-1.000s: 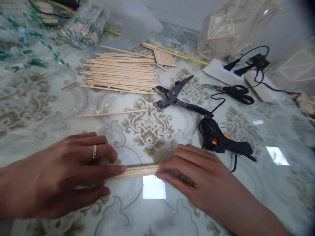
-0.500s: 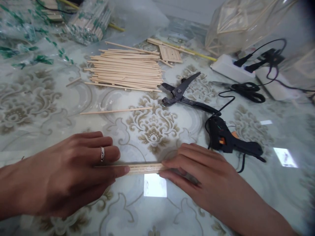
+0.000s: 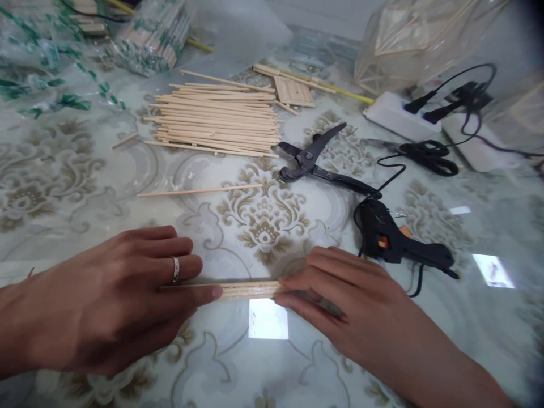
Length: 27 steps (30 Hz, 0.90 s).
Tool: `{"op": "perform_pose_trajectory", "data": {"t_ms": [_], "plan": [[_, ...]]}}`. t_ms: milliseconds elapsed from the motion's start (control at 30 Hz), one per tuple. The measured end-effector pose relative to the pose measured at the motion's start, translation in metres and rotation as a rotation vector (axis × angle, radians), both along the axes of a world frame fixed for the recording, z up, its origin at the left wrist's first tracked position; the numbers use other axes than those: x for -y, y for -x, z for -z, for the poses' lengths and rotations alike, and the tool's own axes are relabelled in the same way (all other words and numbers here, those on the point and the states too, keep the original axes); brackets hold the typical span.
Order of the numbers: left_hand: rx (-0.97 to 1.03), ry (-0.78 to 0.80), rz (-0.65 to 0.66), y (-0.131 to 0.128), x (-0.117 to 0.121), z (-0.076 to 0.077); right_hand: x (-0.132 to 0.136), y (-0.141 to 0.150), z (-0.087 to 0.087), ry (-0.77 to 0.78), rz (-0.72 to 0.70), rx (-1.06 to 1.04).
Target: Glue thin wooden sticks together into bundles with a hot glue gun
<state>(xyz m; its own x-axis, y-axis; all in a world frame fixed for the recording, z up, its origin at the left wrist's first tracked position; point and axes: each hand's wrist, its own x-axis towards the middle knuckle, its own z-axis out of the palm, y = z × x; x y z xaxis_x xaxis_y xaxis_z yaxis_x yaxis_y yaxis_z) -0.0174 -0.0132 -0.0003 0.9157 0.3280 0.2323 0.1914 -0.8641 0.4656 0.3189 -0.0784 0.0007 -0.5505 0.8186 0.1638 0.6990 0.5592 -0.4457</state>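
Note:
A short flat bundle of wooden sticks [image 3: 250, 289] lies crosswise low in the view, its sticks side by side. My left hand [image 3: 127, 294], with a ring on one finger, grips its left end, and the thumb presses along it. The right end is pinched between the thumb and fingers of my right hand [image 3: 335, 294]. Both ends of the bundle are hidden under my hands. Beyond them a single wooden stick [image 3: 199, 191] rests on the patterned table cover [image 3: 272, 215]. A black glue gun [image 3: 395, 238] lies to the right of my right hand.
Farther back is a pile of loose sticks [image 3: 216, 122], with a small stick panel [image 3: 293, 90] behind it. Black cutters [image 3: 318, 158], scissors [image 3: 429, 157] and a white power strip [image 3: 399, 116] with cords occupy the right. Wrapped stick bundles [image 3: 151, 39] sit at back left.
My left hand has shifted very slightly to the left along the bundle. My right hand keeps its pinch, and the other things stay where they were.

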Motion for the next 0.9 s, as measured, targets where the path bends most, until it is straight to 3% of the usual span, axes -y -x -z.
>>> {"op": "perform_pose_trajectory", "data": {"t_ms": [900], "plan": [[-0.046,-0.060,-0.003,-0.0017,-0.0018,-0.0070,-0.0022,-0.0009,0.0012,0.010,-0.012,-0.011]]}}
